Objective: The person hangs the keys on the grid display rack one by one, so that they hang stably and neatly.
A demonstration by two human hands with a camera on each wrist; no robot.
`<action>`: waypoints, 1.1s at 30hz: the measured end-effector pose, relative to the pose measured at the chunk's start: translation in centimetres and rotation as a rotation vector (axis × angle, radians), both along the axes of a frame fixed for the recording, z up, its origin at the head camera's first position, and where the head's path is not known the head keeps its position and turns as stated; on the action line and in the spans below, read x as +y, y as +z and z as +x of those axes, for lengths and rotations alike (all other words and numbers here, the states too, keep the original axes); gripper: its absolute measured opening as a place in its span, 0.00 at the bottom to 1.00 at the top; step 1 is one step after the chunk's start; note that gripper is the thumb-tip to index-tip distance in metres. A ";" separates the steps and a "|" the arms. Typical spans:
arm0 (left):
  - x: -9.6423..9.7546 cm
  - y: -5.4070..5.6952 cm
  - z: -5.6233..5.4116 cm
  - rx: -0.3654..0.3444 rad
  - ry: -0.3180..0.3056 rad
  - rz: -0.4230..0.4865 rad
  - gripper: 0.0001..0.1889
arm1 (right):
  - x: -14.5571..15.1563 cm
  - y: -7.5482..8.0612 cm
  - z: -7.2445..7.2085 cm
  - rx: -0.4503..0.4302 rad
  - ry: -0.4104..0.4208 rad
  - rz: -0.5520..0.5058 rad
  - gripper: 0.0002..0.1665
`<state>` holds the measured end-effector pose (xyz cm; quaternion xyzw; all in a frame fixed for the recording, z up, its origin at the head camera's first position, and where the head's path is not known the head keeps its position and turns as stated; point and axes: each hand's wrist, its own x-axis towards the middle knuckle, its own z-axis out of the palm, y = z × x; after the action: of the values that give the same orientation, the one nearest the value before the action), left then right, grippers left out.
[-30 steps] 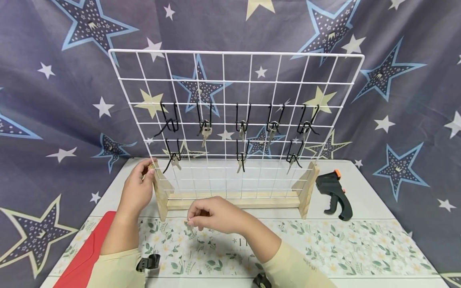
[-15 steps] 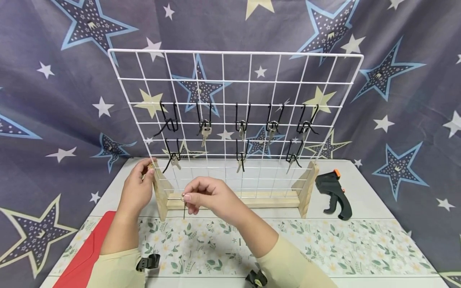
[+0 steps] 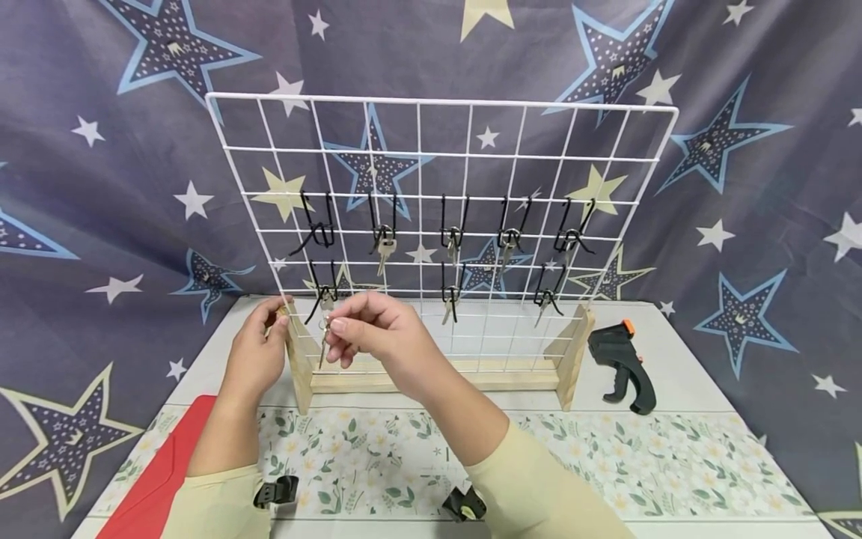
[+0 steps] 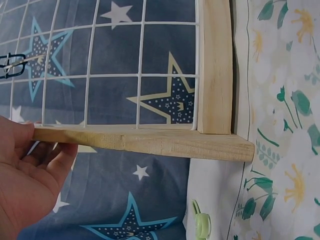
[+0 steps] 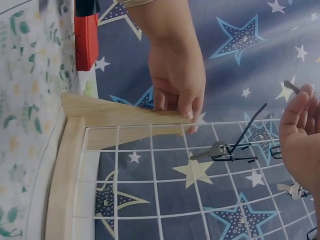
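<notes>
My left hand [image 3: 256, 348] grips the upper end of the left wooden side piece [image 3: 299, 367] of a stand, fingers behind and thumb in front. The stand holds up a white wire grid [image 3: 441, 100]. With thumb and forefinger, my right hand [image 3: 390, 337] pinches a small key [image 3: 323, 350] by its ring end, blade pointing down. It is just in front of the grid, below the lower left black hook [image 3: 322, 275], which bears a key [image 4: 20, 63]. Nothing hangs on the upper left hook [image 3: 318, 233]. In the right wrist view my right hand [image 5: 300, 130] is partly cut off.
More black hooks with keys [image 3: 386, 247] hang along the grid. Right of the stand lies a black pistol-shaped tool [image 3: 626, 367] with orange tips. A red flat item [image 3: 158, 471] lies at the left. A floral cloth [image 3: 646, 464] covers the table's front.
My right hand has risen and moved left from over the floral cloth, carrying the key up to the grid's lower left. My left hand has stayed on the wooden side piece.
</notes>
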<state>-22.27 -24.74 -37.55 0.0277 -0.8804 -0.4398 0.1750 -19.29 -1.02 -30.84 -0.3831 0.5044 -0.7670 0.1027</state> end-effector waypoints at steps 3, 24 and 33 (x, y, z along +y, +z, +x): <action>0.0 0.0 -0.1 0.000 -0.003 0.002 0.21 | -0.4 0.5 -0.1 0.002 0.003 -0.021 0.11; -0.1 0.2 0.1 0.016 -0.004 -0.035 0.22 | -2.8 4.0 -0.9 -0.080 0.022 -0.136 0.07; -0.2 0.2 0.2 0.012 -0.003 -0.038 0.22 | -3.6 4.6 -1.7 -0.121 0.028 -0.171 0.11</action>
<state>-22.08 -24.89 -37.33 0.0205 -0.8875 -0.4236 0.1800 -20.95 -4.63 -26.21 -0.3504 0.4246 -0.8274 0.1108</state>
